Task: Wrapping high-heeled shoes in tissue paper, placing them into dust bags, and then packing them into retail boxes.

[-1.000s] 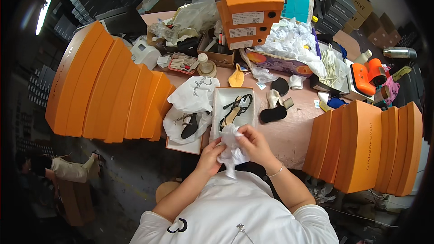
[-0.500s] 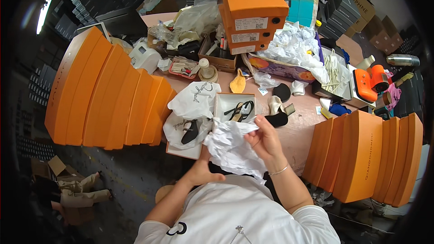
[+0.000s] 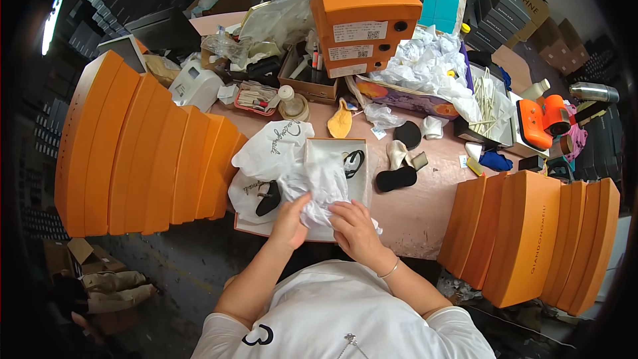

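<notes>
A crumpled sheet of white tissue paper (image 3: 318,185) lies over a white-lined shoebox (image 3: 367,166) in front of me. My left hand (image 3: 290,222) grips the near left part of the sheet, thumb on top. The fingers of my right hand (image 3: 357,227) are bent onto its near right part. Inside the box, the black strap of a sandal (image 3: 356,165) shows at the right of the sheet; the rest is covered. To the left, a black shoe (image 3: 268,198) rests on printed white wrapping paper (image 3: 272,149). The box's near side is partly hidden by my hands.
Orange shoeboxes stand in a row at left (image 3: 139,153) and at right (image 3: 531,239), with a stack (image 3: 365,0) behind. A tub of crumpled paper (image 3: 405,103), an orange sponge-like piece (image 3: 339,119), black round pads (image 3: 396,179) and an orange tape dispenser (image 3: 541,123) occupy the table.
The tissue paper has gone from being held up near my body to lying over the box. My right hand has come down and left, and both hands now press near each other on it.
</notes>
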A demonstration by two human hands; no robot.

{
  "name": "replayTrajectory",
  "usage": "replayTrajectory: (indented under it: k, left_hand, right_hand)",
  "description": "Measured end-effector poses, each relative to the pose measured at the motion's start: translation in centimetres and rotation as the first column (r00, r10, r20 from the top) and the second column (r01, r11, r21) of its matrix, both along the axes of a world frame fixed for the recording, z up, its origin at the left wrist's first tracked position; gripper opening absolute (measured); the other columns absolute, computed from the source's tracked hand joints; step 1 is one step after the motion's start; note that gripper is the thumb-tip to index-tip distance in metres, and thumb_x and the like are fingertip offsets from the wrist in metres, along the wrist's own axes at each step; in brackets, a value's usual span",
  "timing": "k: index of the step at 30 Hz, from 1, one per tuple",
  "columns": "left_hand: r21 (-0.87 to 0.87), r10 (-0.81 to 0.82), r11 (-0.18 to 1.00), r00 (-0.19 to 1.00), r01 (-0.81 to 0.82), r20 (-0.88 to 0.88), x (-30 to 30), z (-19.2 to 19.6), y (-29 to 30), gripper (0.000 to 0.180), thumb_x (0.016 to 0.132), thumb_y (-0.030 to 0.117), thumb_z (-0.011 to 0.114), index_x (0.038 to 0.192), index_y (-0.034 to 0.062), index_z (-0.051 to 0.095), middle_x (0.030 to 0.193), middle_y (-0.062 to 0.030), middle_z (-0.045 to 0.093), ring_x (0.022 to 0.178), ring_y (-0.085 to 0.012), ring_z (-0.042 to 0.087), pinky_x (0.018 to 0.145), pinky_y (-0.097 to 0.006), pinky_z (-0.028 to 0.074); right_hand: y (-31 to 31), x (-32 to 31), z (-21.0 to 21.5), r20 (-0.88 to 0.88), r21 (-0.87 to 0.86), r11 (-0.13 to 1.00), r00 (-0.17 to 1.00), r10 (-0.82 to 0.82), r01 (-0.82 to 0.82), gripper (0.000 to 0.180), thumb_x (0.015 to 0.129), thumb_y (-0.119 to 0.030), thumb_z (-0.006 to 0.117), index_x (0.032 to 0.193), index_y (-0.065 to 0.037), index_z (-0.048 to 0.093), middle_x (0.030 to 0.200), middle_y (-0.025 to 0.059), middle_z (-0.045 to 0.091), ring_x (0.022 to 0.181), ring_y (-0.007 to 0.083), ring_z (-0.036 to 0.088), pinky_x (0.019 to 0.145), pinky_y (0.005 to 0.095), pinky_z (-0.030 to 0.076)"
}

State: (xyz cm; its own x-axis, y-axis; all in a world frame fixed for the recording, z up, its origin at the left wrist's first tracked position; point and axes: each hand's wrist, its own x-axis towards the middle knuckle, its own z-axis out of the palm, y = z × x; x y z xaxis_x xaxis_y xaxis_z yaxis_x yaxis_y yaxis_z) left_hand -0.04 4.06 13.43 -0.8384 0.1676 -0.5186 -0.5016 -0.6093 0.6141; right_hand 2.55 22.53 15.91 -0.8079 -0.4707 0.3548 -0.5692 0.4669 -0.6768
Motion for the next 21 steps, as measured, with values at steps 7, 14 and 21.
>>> replayTrajectory:
  k: [7, 14, 21]
  left_hand:
    - [0.071, 0.313, 0.945, 0.946, -0.319, 0.080, -5.5, -3.0, -4.5, 0.045, 0.093, 0.026, 0.056, 0.131, 0.0049, 0.047, 0.130, -0.0073, 0.052, 0.120, -0.0242, 0.048, 0.100, -0.044, 0.039]
    - [-0.203, 0.336, 0.925, 0.941, -0.322, 0.041, -2.0, -4.5, -2.6, 0.055, 0.090, 0.033, 0.062, 0.134, 0.0082, 0.042, 0.134, -0.0068, 0.048, 0.125, -0.0240, 0.045, 0.102, -0.049, 0.037]
    - [-0.191, 0.301, 0.950, 0.889, -0.247, 0.345, 1.8, -2.6, -0.9, 0.050, 0.087, 0.036, 0.066, 0.127, 0.0135, 0.046, 0.126, -0.0032, 0.051, 0.112, -0.0188, 0.049, 0.086, -0.041, 0.038]
  right_hand:
    - [3.3, -1.1, -2.0, 0.395, -0.058, 0.902, 0.820, 0.414, -0.428, 0.022, 0.081, -0.015, 0.063, 0.098, -0.002, 0.063, 0.098, 0.0163, 0.064, 0.092, 0.0338, 0.061, 0.082, 0.0402, 0.049]
    - [9.8, -22.8, -8.2, 0.051, 0.415, 0.811, 0.879, -0.473, 0.413, 0.038, 0.077, -0.015, 0.068, 0.113, -0.004, 0.061, 0.120, 0.0185, 0.058, 0.110, 0.0376, 0.054, 0.091, 0.0436, 0.045]
    - [11.1, -24.6, -14.9, 0.163, 0.200, 0.788, 0.774, -0.612, 0.582, 0.016, 0.081, -0.017, 0.062, 0.090, -0.004, 0.065, 0.093, 0.0117, 0.062, 0.082, 0.0236, 0.060, 0.070, 0.0358, 0.047]
